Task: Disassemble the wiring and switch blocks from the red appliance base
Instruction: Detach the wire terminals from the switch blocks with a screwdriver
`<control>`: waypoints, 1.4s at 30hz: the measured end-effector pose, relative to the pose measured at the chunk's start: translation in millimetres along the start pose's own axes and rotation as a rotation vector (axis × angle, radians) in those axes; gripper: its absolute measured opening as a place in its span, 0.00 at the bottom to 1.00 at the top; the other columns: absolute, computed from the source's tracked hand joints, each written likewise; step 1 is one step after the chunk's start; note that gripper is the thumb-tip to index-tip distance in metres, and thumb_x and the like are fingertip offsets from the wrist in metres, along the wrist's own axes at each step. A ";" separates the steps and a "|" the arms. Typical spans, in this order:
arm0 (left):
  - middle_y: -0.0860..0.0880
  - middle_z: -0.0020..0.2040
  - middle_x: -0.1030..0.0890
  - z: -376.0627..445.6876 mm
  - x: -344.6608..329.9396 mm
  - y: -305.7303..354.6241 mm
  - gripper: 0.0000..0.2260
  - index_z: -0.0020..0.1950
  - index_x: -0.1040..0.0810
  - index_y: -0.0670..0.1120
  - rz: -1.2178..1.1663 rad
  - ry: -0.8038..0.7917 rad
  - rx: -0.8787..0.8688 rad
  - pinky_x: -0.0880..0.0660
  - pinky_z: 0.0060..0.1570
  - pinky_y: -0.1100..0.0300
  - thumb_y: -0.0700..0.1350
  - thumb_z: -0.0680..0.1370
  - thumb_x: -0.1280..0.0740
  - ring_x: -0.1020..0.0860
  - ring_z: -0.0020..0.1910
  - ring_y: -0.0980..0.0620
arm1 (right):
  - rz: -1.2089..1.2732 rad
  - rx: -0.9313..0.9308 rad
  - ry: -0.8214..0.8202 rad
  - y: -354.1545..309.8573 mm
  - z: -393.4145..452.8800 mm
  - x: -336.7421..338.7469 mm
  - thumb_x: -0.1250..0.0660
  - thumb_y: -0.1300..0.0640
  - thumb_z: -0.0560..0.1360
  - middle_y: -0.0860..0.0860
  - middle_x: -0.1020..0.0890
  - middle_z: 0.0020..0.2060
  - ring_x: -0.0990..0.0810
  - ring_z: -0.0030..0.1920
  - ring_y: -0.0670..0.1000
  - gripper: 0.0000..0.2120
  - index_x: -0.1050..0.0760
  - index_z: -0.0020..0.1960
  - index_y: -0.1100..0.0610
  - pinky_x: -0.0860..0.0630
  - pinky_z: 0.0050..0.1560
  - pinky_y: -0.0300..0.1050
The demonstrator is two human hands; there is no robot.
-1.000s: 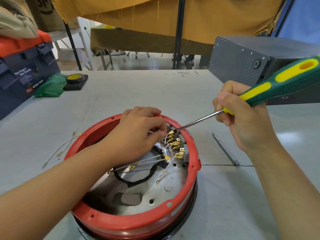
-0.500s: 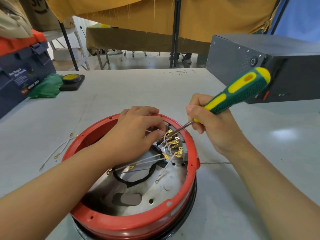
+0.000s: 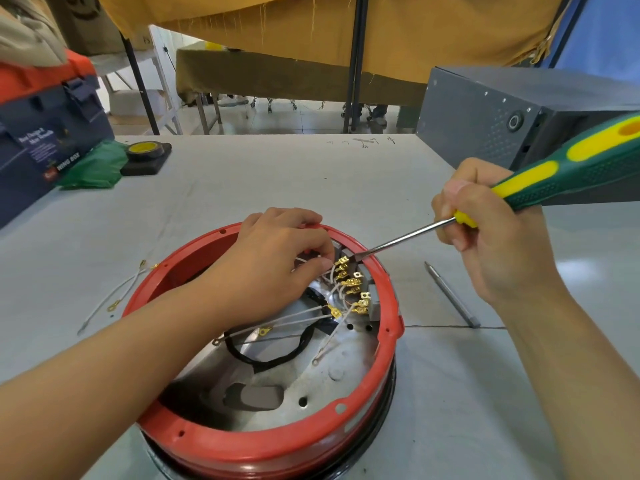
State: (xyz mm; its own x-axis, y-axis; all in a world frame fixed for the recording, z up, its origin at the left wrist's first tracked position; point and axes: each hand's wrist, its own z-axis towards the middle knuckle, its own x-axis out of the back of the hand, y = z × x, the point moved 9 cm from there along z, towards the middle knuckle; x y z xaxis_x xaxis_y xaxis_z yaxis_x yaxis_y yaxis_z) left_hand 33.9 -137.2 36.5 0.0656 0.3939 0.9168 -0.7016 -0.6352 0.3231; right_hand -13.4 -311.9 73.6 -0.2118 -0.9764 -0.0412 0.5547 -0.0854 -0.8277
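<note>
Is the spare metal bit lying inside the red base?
No, the metal bit lies on the table to the right of the red base, below the right hand.

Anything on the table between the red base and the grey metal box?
Head view: a loose metal bit on the table, right of the red base, short of the grey box.
</note>
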 end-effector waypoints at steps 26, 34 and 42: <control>0.54 0.69 0.31 -1.1 -0.6 2.1 0.06 0.48 0.24 0.58 0.007 -0.003 -0.004 0.41 0.69 0.46 0.53 0.78 0.40 0.36 0.68 0.52 | -0.047 0.011 -0.025 -2.7 -3.5 -5.2 0.38 0.53 0.69 0.44 0.33 0.22 0.36 0.23 0.45 0.11 0.31 0.28 0.50 0.38 0.27 0.35; 0.54 0.69 0.32 -1.0 -0.8 2.1 0.06 0.48 0.24 0.59 0.010 -0.010 -0.001 0.41 0.69 0.46 0.53 0.78 0.40 0.37 0.68 0.52 | 0.055 -0.045 -0.018 8.2 -0.4 -1.4 0.38 0.54 0.68 0.43 0.33 0.21 0.37 0.23 0.45 0.11 0.32 0.27 0.50 0.38 0.27 0.35; 0.54 0.68 0.31 0.0 0.6 1.6 0.05 0.47 0.23 0.57 -0.007 -0.004 0.002 0.40 0.68 0.46 0.51 0.77 0.39 0.36 0.67 0.52 | -0.015 -0.095 -0.136 18.2 -7.6 -38.9 0.36 0.52 0.66 0.48 0.33 0.23 0.36 0.23 0.45 0.11 0.31 0.27 0.51 0.37 0.26 0.33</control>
State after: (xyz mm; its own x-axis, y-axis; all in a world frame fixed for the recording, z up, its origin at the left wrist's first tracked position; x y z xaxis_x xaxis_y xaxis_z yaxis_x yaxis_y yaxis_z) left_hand 32.8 -137.9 37.5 0.0736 0.3953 0.9156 -0.6995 -0.6339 0.3299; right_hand -1.2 -273.9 55.9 -0.1048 -0.9936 0.0422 0.4722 -0.0870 -0.8772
